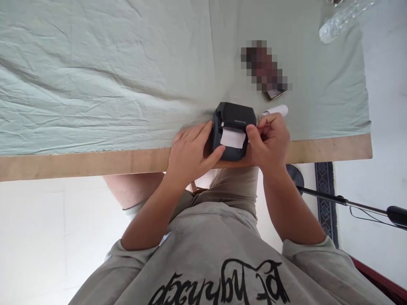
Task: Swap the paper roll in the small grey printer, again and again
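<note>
The black device, with white paper in its opening, is at the counter edge. The left hand touches its side, fingers a little spread. The right hand has curled fingers at the other side; whether they pinch, I cannot tell.

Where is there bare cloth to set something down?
Widest: the wrinkled green cloth left of the black printer, beyond the left hand. Smaller: right of the phone, on the near side of the plastic bottle. Crowded: around the printer, with the right hand, white roll and phone close by.
</note>
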A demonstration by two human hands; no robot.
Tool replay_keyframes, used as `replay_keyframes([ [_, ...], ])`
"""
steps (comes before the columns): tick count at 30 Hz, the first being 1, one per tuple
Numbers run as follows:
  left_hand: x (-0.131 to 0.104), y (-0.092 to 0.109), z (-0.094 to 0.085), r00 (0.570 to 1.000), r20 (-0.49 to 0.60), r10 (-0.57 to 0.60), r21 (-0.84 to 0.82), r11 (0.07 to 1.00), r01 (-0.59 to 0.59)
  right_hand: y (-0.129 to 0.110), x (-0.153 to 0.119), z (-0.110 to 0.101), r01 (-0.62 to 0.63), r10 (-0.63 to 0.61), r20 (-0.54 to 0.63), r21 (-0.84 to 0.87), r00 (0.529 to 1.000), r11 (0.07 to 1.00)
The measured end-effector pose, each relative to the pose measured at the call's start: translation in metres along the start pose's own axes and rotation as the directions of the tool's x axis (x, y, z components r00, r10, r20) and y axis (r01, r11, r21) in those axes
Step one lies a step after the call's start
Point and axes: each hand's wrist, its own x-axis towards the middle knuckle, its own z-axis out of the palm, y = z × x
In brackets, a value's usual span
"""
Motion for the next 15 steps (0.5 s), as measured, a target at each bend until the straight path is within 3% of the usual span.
replay_keyframes([
  [5, 0.000, -0.002, 0.002, 1.000, -0.014, 0.016, 0.005, 1.000, -0.016, -0.012, 0.018, 0.002, -0.010, 0.009, -0.077, -0.019, 0.997, 1.000],
  [7, 0.000, -0.002, 0.002, 1.000, -0.016, 0.018, 0.002, 1.000, -0.018, -0.014, 0.025, 0.000, 0.015, -0.020, -0.043, -0.113, 0.999, 0.993],
  [10, 0.000, -0.002, 0.002, 1.000, -0.018, 0.015, -0.003, 1.000, -0.015, -0.019, 0.036, -0.004, 0.071, -0.004, 0.184, -0.361, 0.983, 0.930],
  [13, 0.000, -0.002, 0.001, 1.000, -0.011, 0.001, -0.007, 1.000, -0.002, -0.024, 0.048, -0.007, 0.150, 0.097, 0.394, -0.551, 0.914, 0.821],
  [15, 0.000, -0.002, 0.001, 1.000, 0.000, 0.001, -0.015, 1.000, -0.001, -0.025, 0.058, -0.008, 0.203, 0.134, 0.490, -0.574, 0.862, 0.793],
])
